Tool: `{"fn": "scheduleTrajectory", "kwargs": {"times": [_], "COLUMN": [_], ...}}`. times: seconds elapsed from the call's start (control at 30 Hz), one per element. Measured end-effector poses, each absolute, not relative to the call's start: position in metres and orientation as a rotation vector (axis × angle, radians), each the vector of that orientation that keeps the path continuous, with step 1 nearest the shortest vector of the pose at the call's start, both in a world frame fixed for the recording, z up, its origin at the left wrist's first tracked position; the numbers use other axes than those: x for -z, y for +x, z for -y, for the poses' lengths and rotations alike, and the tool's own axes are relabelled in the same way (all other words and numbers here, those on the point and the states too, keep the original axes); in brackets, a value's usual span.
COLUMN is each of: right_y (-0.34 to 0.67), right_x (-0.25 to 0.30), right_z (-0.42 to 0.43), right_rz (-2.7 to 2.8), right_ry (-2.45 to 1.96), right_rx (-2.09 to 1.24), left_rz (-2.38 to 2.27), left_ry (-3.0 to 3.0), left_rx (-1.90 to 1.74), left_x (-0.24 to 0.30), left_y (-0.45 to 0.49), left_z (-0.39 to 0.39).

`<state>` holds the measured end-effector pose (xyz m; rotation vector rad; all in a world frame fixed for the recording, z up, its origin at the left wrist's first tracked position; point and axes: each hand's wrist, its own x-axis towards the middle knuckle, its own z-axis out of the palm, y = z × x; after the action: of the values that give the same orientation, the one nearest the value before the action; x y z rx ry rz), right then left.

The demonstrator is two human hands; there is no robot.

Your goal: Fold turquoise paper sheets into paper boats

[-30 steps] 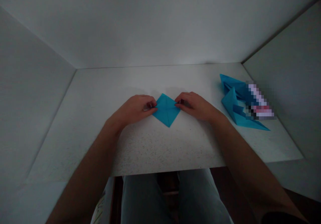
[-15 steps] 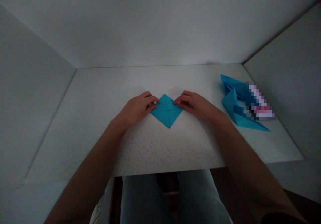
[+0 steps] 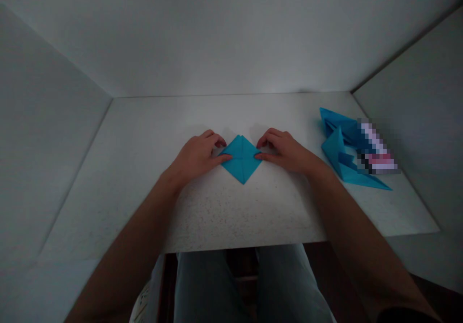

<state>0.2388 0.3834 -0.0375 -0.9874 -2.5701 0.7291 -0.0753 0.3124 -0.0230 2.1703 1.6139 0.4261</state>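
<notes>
A small blue paper square lies on the white table as a diamond, with crossing creases. My left hand pinches its left corner between thumb and fingers. My right hand pinches its right corner the same way. Both hands rest on the tabletop on either side of the paper, fingers curled.
Several folded blue paper shapes lie at the right side of the table beside a blurred-out item. White walls close in the table at the left, back and right. My knees in jeans show below the table's front edge.
The paper's side corners have been pinched in, so the diamond looks slightly narrower and raised along the middle. Both thumbs have moved to its left and right corners.
</notes>
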Motion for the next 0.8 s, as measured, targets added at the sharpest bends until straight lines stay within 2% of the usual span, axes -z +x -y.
{"fn": "scheduleTrajectory", "kwargs": {"times": [0.27, 0.6, 0.8], "right_y": [0.233, 0.231, 0.227], "right_x": [0.041, 0.041, 0.037], "right_z": [-0.381, -0.378, -0.375], "right_rz": [2.547, 2.530, 2.385], "right_ry": [-1.070, -1.057, -1.041], "right_rx": [-0.709, -0.813, -1.098], "left_rz": [-1.767, -1.666, -1.540], "left_ry": [2.098, 1.991, 1.830], "left_rx": [-0.426, -0.541, -0.592], "left_x": [0.031, 0.031, 0.024], "left_y": [-0.068, -0.071, -0.065], "left_z": [-0.313, -0.310, -0.307]}}
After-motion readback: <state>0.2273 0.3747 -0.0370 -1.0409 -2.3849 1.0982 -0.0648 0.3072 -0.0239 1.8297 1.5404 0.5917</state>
